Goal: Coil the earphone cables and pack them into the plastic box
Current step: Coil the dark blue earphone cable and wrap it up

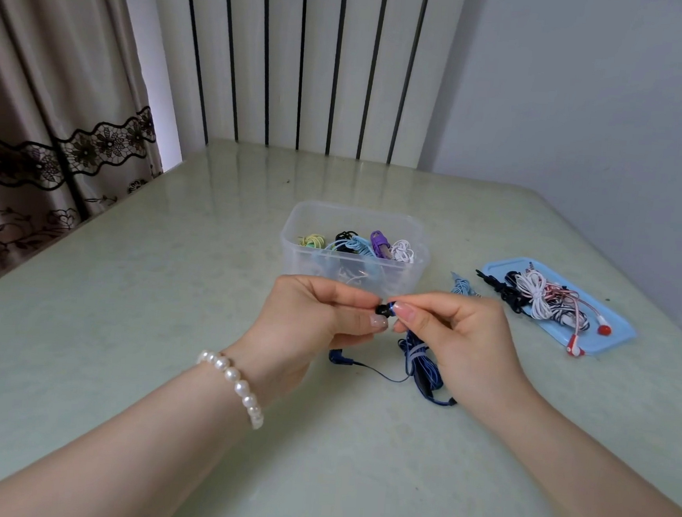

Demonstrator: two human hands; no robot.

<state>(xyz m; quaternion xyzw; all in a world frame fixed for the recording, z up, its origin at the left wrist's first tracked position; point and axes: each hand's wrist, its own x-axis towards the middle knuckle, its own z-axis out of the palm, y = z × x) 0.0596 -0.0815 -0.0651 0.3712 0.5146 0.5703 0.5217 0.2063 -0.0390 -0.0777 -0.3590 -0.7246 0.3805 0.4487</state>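
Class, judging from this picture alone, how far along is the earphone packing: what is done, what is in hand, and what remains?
Done: several coiled earphones lie in the plastic box. In hand: both hands pinch an earbud of the dark blue earphones. Left: the tangled earphones on the blue lid and a light blue cable beside it.

Single head-worn view, angled forward and down, close above the table (122, 322).

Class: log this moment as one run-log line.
hands: left, right pinch blue earbud | cable: bundled on table | box: part-filled
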